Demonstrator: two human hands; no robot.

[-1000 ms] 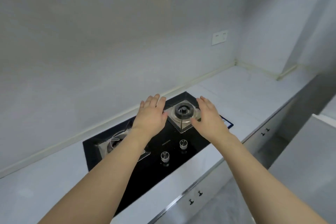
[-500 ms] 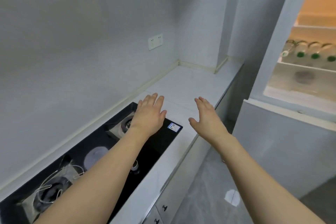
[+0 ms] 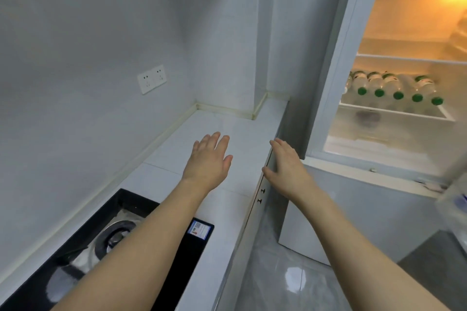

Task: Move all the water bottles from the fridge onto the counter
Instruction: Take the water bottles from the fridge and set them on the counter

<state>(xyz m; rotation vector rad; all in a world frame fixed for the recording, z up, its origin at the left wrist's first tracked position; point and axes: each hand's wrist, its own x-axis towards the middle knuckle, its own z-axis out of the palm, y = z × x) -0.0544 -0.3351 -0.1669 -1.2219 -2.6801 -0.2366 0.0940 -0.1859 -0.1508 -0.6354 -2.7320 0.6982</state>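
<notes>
Several clear water bottles (image 3: 394, 88) with green caps lie side by side on a shelf of the open, lit fridge (image 3: 336, 58) at the right. The white counter (image 3: 242, 129) runs from the stove to the corner left of the fridge. My left hand (image 3: 211, 160) hovers over the counter, palm down, fingers straight, holding nothing. Near the counter's front edge, my right hand (image 3: 286, 163) is stretched out with flat fingers and is empty too. Both hands are well short of the bottles.
A black gas stove (image 3: 161, 240) is set in the counter at the lower left. A double wall socket (image 3: 151, 79) sits on the tiled wall. Cabinet drawers with small knobs (image 3: 261, 195) hang below the counter edge. The fridge door edge (image 3: 454, 204) shows at far right, over a grey floor.
The view has swung right from the stove to the counter corner and the open fridge. Both hands stayed outstretched and empty, now over the counter rather than the stove.
</notes>
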